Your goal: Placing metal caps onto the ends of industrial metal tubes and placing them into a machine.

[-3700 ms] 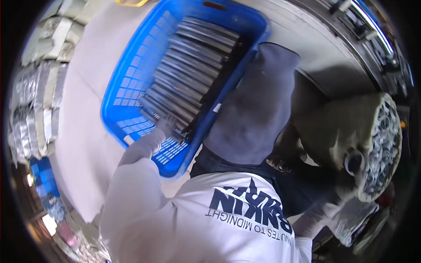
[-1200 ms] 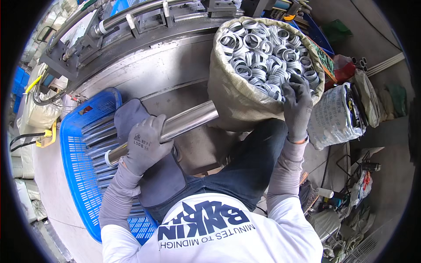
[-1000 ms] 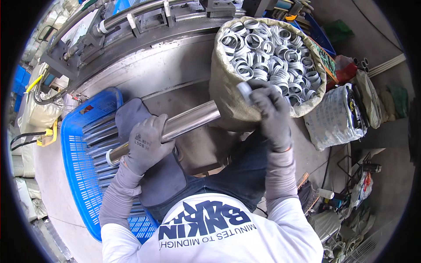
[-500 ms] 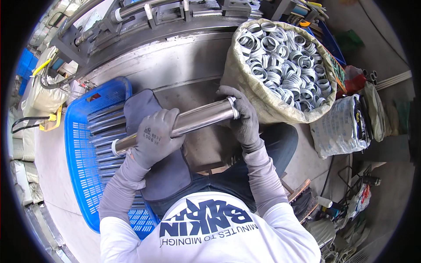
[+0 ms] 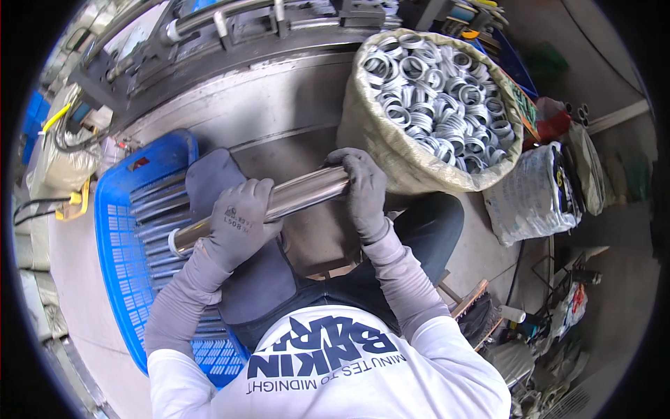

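While half a second ago the right hand (image 5: 363, 192) was only closing over the tube's far end, it now wraps that end fully, gloved fingers curled round the metal. Item: polished steel tube (image 5: 296, 199), held level across the lap, tilted slightly upward to the right. Left hand (image 5: 237, 223): clamped round the tube's near portion, just inside its open end. Left of that grip: blue crate (image 5: 115, 258) of similar tubes. Beyond the right grip: sack (image 5: 391, 150) of metal rings (image 5: 447, 105). Judgement: ring apparently being seated on the tube's end.
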Action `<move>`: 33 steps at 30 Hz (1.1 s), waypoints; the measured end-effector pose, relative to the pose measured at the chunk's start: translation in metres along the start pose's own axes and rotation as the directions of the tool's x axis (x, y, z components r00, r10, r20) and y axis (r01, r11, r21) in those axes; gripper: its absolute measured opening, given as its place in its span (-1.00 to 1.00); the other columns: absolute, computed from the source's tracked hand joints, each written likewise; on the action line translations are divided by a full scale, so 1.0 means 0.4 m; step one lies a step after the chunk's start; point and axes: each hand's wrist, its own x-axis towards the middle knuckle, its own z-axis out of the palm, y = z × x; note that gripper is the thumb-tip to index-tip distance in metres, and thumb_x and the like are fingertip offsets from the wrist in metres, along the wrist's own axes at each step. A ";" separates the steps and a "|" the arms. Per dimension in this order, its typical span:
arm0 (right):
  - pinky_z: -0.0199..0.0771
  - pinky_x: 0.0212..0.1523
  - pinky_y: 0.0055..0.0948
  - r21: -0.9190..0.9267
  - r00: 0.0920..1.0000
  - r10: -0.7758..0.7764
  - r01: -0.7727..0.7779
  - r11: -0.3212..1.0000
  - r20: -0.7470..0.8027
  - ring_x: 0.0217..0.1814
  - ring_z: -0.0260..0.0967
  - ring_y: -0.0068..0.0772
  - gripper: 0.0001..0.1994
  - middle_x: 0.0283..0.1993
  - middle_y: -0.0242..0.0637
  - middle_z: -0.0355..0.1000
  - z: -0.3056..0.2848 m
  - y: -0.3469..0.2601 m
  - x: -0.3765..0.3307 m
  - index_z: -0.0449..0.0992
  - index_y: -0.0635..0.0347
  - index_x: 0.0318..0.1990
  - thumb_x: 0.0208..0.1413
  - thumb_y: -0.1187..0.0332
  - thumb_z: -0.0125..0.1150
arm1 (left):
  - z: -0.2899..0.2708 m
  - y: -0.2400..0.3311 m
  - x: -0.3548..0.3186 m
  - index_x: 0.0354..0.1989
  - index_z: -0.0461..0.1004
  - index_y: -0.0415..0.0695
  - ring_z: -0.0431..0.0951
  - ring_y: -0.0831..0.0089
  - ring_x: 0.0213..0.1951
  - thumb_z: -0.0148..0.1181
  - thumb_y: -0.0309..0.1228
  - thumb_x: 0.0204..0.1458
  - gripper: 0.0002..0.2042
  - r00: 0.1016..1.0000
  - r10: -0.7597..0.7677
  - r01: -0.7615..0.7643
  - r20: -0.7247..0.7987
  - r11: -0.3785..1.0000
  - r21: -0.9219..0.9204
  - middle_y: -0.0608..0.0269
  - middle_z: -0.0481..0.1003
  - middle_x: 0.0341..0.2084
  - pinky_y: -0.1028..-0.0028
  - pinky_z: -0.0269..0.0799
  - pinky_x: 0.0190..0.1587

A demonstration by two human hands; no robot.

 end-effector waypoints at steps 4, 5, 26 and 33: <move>0.49 0.08 -0.41 0.374 0.964 0.265 -0.246 0.894 0.000 -0.07 0.54 -0.41 -0.65 -0.17 -0.19 0.63 -0.014 0.008 0.004 0.64 0.36 -0.02 0.48 0.24 0.00 | -0.015 -0.006 0.014 0.09 0.48 -0.18 0.59 -0.06 -0.11 0.47 -0.25 -0.14 -0.42 0.999 0.021 -0.018 0.034 0.996 -0.086 -0.03 0.56 -0.20 0.08 0.48 -0.01; 0.49 0.10 -0.42 0.305 0.971 0.231 -0.239 0.922 0.062 -0.04 0.54 -0.40 -0.63 -0.11 -0.19 0.63 -0.035 -0.015 0.013 0.62 0.38 0.04 0.49 0.24 -0.02 | -0.029 -0.004 0.013 0.11 0.47 -0.19 0.58 -0.09 -0.08 0.47 -0.26 -0.14 -0.41 0.999 0.052 -0.050 0.010 0.991 -0.121 -0.08 0.55 -0.17 0.07 0.47 0.02; 0.49 0.21 -0.03 -0.956 0.998 -0.060 -0.003 0.294 -0.022 0.20 0.47 0.04 -0.65 0.11 -0.16 0.55 -0.662 0.078 0.136 0.67 -0.04 0.01 0.02 0.29 0.47 | -0.034 -0.077 -0.092 0.11 0.48 -0.19 0.55 -0.10 -0.06 0.42 -0.25 -0.17 -0.40 0.996 -0.078 0.082 0.033 0.986 -0.147 -0.09 0.54 -0.15 0.04 0.45 0.06; 0.52 0.18 -0.03 -0.976 0.998 -0.063 -0.006 0.215 -0.020 0.19 0.50 0.03 -0.65 0.15 -0.18 0.56 -0.650 0.101 0.162 0.68 -0.07 0.03 0.05 0.25 0.44 | -0.031 -0.081 -0.093 0.10 0.49 -0.20 0.55 -0.10 -0.06 0.42 -0.26 -0.18 -0.41 0.998 -0.062 0.062 0.000 0.989 -0.131 -0.10 0.55 -0.15 0.04 0.46 0.06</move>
